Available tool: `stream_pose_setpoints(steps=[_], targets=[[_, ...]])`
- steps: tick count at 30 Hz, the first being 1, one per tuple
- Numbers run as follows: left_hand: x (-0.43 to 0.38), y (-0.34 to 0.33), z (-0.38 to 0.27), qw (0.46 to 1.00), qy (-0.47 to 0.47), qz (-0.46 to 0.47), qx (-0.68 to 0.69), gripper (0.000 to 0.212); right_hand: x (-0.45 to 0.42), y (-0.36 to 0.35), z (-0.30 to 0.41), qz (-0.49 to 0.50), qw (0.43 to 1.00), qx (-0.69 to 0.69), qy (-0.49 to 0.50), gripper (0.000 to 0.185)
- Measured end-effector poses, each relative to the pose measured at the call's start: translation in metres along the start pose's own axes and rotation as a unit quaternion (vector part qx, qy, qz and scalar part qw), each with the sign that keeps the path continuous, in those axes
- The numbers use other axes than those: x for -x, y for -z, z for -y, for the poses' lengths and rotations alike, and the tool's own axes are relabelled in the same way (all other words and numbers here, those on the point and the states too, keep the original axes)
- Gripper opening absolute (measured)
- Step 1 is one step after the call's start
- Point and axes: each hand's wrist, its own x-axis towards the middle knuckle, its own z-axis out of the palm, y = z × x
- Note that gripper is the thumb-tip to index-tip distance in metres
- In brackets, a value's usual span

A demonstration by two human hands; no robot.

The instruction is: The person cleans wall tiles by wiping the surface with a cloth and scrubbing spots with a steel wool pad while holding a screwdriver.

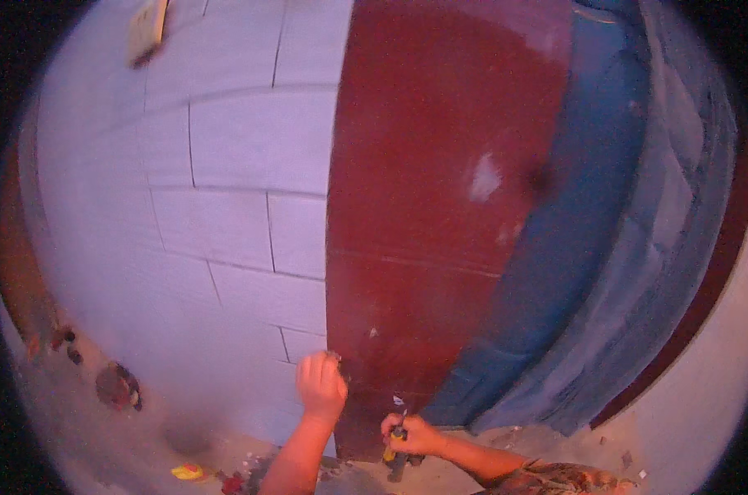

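My left hand (321, 383) is curled against the line where a white block-patterned wall surface (256, 142) meets a dark red panel (436, 154). A small dark thing shows at its fingertips, too blurred to name. Lower and to the right, my right hand (420, 434) grips a hand tool with a yellow-and-black handle (397, 435), probably a screwdriver. Its thin shaft points up toward the red panel. Just above the shaft is a small pale patch (398, 400) on the red surface.
A blue band (572, 216) and a grey, wrinkled surface (677, 216) curve along the right. A yellow object (187, 472) and a red one (232, 482) lie on the littered floor (504, 445). Blurred items, including a round dark one (117, 387), sit at lower left. A pale yellowish object (146, 31) is at upper left.
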Motion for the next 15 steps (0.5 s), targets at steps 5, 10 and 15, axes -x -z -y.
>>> stream_pose_setpoints(steps=[5, 10, 15], targets=[[-0.127, 0.032, -0.027, 0.994, -0.075, -0.078, 0.024, 0.017, -0.014, 0.057, 0.087, -0.041, 0.999, 0.003, 0.004, 0.015], [-0.224, 0.052, -0.064, 0.98, -0.167, -0.107, 0.021, 0.022, -0.008, 0.093, 0.146, -0.166, 0.984, 0.025, 0.059, 0.012], [-0.272, 0.069, -0.118, 0.972, -0.188, -0.132, 0.047, 0.018, 0.01, 0.098, 0.185, -0.24, 0.969, -0.004, 0.051, 0.014]])
